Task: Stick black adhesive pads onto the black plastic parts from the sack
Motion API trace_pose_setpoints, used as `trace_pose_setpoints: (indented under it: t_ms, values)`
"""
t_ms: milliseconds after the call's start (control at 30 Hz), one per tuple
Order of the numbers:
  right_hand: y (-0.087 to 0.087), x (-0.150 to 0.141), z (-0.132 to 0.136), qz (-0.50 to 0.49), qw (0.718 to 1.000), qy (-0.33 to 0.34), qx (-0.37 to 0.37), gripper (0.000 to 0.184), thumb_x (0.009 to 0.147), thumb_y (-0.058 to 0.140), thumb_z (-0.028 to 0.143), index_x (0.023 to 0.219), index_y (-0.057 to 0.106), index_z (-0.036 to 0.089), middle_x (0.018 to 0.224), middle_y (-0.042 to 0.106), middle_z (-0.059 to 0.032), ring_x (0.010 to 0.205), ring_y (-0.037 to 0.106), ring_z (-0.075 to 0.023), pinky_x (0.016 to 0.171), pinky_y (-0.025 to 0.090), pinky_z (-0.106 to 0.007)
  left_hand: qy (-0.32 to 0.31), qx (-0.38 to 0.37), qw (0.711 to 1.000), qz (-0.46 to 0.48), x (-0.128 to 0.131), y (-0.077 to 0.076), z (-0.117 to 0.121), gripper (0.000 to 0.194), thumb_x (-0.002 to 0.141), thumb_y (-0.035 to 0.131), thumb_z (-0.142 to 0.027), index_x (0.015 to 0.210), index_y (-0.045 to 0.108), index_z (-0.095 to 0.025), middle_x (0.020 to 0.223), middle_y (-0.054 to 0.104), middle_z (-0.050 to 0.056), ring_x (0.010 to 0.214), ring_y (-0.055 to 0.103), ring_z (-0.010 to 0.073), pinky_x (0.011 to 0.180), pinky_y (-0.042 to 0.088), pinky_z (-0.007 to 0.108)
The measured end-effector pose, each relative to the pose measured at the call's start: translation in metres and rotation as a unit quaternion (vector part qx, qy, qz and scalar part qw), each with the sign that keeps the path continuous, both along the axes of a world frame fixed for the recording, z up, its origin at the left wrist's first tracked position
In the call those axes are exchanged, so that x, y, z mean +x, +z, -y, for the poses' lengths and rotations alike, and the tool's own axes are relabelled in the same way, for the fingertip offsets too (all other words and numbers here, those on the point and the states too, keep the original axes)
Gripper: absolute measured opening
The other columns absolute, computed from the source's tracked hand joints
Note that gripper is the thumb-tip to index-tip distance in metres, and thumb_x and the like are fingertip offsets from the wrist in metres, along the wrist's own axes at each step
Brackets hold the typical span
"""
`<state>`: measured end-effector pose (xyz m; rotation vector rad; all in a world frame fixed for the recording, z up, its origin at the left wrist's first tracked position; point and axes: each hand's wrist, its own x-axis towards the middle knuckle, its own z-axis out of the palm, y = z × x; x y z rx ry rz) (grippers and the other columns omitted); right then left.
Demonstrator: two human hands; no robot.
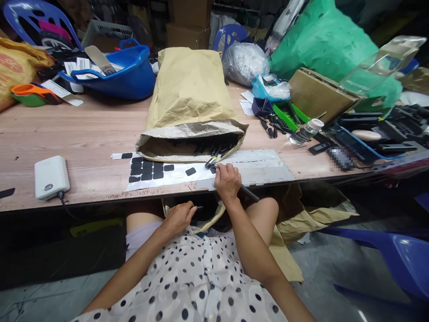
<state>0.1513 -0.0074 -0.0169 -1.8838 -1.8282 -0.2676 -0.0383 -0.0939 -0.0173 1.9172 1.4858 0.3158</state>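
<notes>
My right hand [228,181] is closed around a black rod [248,193] with a shiny metal end, at the front edge of the table. Its metal end [211,162] lies over a white backing sheet [177,178] bearing black rounded-square stickers [146,171]. Some stickers sit apart from the main block. Over my lap, my left hand [179,218] pinches a small, thin, pointed thing [199,207] whose kind I cannot make out. Behind the sheet lies a tan paper sack [192,89], its mouth towards me, with several black rods [214,146] inside.
A white power bank [52,178] with a cable lies on the left, behind it a blue basin [130,74]. To the right are a clear bottle [305,132], a green tray [291,115], and loose black parts [271,125]. A purple chair [395,255] stands at lower right.
</notes>
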Motion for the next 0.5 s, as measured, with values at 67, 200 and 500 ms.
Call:
trace_pose_setpoints:
  t_ms: [67, 200, 500]
  values:
    - [0.000, 0.000, 0.000, -0.001, 1.000, 0.000, 0.005, 0.022, 0.095, 0.053, 0.023, 0.108, 0.071, 0.022, 0.096, 0.062, -0.0084, 0.087, 0.047, -0.0239, 0.073, 0.032, -0.033, 0.005, -0.019, 0.998, -0.056, -0.005, -0.006, -0.001, 0.021, 0.087, 0.046, -0.032, 0.080, 0.064, -0.025, 0.074, 0.069, 0.010, 0.068, 0.066, 0.0312, 0.059, 0.039, 0.037]
    - [0.001, -0.001, 0.000, -0.001, 1.000, -0.001, 0.004, 0.021, 0.095, 0.054, 0.023, 0.108, 0.071, 0.022, 0.096, 0.063, -0.0084, 0.088, 0.047, -0.0239, 0.073, 0.031, -0.034, -0.065, -0.047, 0.996, -0.031, -0.001, 0.007, -0.013, 0.011, 0.080, 0.060, -0.029, 0.083, 0.070, -0.025, 0.070, 0.069, 0.005, 0.066, 0.067, 0.0281, 0.057, 0.038, 0.033]
    - [-0.003, -0.001, -0.001, 0.008, 1.000, -0.001, 0.014, 0.020, 0.095, 0.054, 0.024, 0.107, 0.070, 0.022, 0.094, 0.062, -0.0077, 0.087, 0.046, -0.0234, 0.072, 0.031, -0.033, 0.185, 0.190, 0.963, 0.045, 0.036, 0.055, -0.138, 0.015, 0.085, 0.063, -0.029, 0.096, 0.069, -0.020, 0.091, 0.069, 0.005, 0.086, 0.065, 0.0205, 0.080, 0.050, 0.030]
